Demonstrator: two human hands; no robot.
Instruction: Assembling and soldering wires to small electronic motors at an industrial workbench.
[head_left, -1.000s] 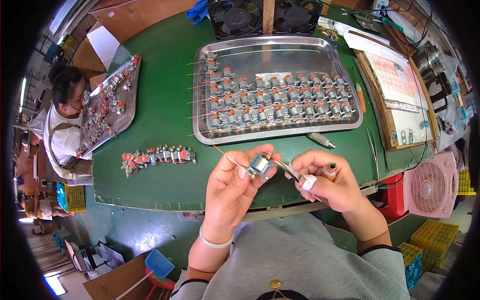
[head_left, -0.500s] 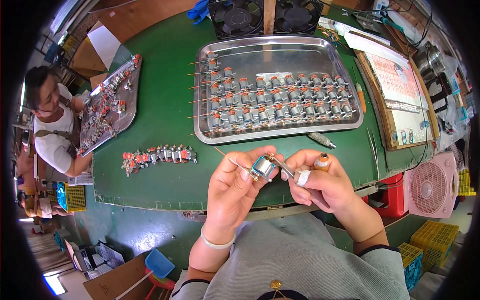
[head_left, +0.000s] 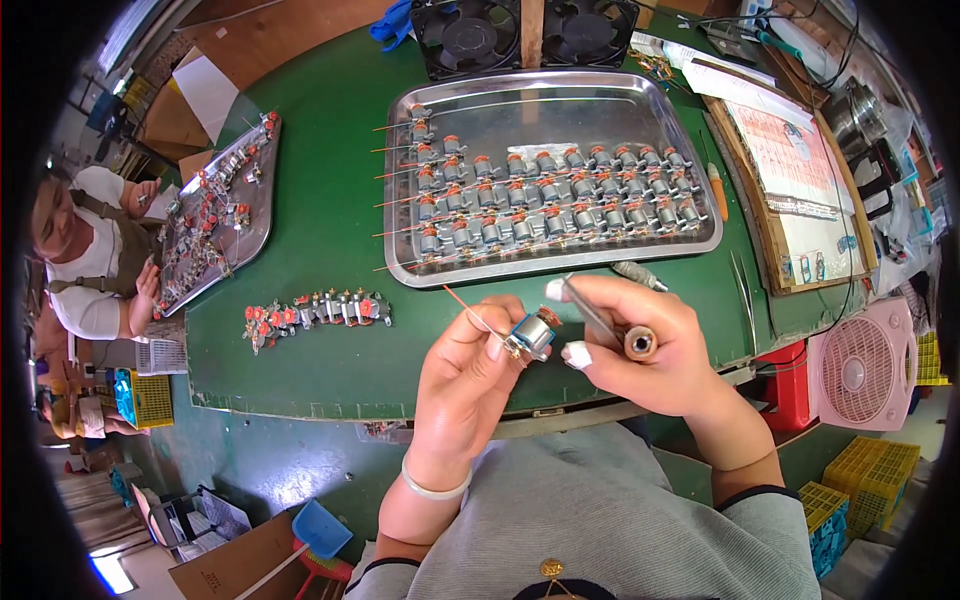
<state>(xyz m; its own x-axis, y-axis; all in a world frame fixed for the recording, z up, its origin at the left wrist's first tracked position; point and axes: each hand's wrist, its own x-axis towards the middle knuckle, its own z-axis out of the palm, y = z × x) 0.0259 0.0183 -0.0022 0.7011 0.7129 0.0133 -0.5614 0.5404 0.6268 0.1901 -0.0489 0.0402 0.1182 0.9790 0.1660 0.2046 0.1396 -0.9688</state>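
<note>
My left hand [head_left: 468, 365] pinches a small silver cylindrical component [head_left: 533, 333] with a blue edge, brass-coloured terminals and a reddish end. A thin red-tipped wire [head_left: 462, 303] sticks out past the fingers at its upper left. My right hand [head_left: 650, 345] is closed around metal tweezers [head_left: 594, 314] and a tool with a round, hollow end [head_left: 640, 343]. White tape wraps its thumb and index fingertips. The tweezers lie slanted between those fingers, close to the component's right side but apart from it.
A steel tray [head_left: 560, 272] holds rows of similar components. A cluster of red-and-silver parts [head_left: 315, 318] lies left on the green table [head_left: 330, 200]. Two black fans [head_left: 468, 38] stand behind. Spare tweezers [head_left: 743, 300] and a framed board [head_left: 790, 200] are right. A co-worker [head_left: 95, 245] sits by another tray [head_left: 225, 235].
My right hand has turned, swinging the tweezers away from the component and bringing the other tool's hollow end into view. The component has tilted slightly in my left hand. The co-worker has leaned left.
</note>
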